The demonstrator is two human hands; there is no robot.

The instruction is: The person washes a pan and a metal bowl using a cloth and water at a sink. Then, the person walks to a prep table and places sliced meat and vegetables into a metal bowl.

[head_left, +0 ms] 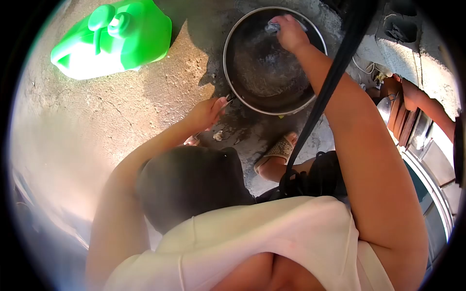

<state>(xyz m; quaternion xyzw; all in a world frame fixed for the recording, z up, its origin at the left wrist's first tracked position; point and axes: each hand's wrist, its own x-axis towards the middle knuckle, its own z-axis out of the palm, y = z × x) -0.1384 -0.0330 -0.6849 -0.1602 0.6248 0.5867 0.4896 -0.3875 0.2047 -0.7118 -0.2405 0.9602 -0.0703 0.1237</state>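
A round dark frying pan (262,72) with a bright metal rim sits on the wet concrete, its inside smeared and dull. My left hand (208,114) is closed around the pan's handle (230,98) at the lower left of the rim. Inside the pan, near its far right side, my right hand (291,35) presses a crumpled grey wad (273,27) against the surface. The fingers partly cover the wad, so its material is unclear.
A bright green plastic jug (145,34) lies at the upper left. Hollow concrete blocks (400,29) stand at the upper right. Another person's arm (432,111) shows at the right edge. A black strap (335,82) hangs across the view. My sandalled foot (279,153) is below the pan.
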